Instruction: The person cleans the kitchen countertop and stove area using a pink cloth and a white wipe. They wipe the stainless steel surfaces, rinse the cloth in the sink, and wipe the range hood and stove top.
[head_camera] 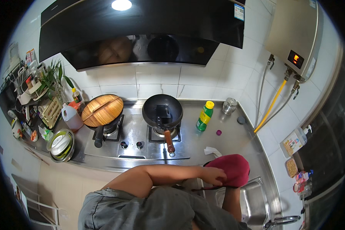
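Observation:
A dark red cloth item [234, 169], perhaps a cap or mitt, is above the counter by the sink. My left hand [214, 176] reaches across from the left, its bent fingers on the near left part of the cloth. A dark strap or edge runs under those fingers. My right forearm rises from below to the cloth, which hides my right hand. A crumpled white tissue [212, 151] lies just behind the cloth. Further back stand a green bottle with a yellow cap [204, 116] and a glass jar [229, 106]; a small purple thing [218, 132] lies nearby.
On the gas stove [132, 129] are a black wok [162, 100] holding a dark turner, its wooden handle pointing at me, and a pan under a wooden lid [103, 110]. Stacked bowls [61, 145] stand left. The sink [254, 201] and faucet [284, 220] are right; the range hood [143, 26] overhangs.

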`<state>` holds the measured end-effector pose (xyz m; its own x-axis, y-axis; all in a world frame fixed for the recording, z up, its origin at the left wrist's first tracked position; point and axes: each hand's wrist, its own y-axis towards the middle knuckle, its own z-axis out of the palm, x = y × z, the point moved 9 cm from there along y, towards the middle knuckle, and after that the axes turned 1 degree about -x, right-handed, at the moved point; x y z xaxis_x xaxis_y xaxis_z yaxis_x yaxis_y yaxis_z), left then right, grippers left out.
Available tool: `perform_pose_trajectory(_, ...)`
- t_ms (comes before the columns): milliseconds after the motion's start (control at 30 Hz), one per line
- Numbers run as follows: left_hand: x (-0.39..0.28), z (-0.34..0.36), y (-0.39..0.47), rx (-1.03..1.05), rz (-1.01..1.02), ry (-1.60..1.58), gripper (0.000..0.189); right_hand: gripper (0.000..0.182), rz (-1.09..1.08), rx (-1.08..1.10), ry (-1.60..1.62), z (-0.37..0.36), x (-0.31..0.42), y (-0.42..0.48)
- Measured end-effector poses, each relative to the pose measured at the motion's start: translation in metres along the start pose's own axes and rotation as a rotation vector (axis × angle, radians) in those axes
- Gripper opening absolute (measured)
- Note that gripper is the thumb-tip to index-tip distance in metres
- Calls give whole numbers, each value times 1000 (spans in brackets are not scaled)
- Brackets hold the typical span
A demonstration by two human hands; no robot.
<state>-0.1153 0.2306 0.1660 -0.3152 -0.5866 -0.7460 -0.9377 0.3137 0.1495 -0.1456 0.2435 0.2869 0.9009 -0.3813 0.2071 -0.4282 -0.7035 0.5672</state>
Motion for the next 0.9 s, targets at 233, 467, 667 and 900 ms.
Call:
perform_pose_trajectory(233,51,-50,-38,-296,-243,93,31,38,-208,96,-113,23,8,-10)
perform_pose_trajectory(467,76,-17,-55,-228,-369,90,34,32,141,349,-518,14,-22,7)
perform_pose_trajectory(667,54,-29,-47,-329,-273,165,30,27,72,107,-531,-48,-34,20)
perform_pose_trajectory(900,32,-133,17,-610,-164,-196,24,23,-32,176,-756,-1,-45,87)
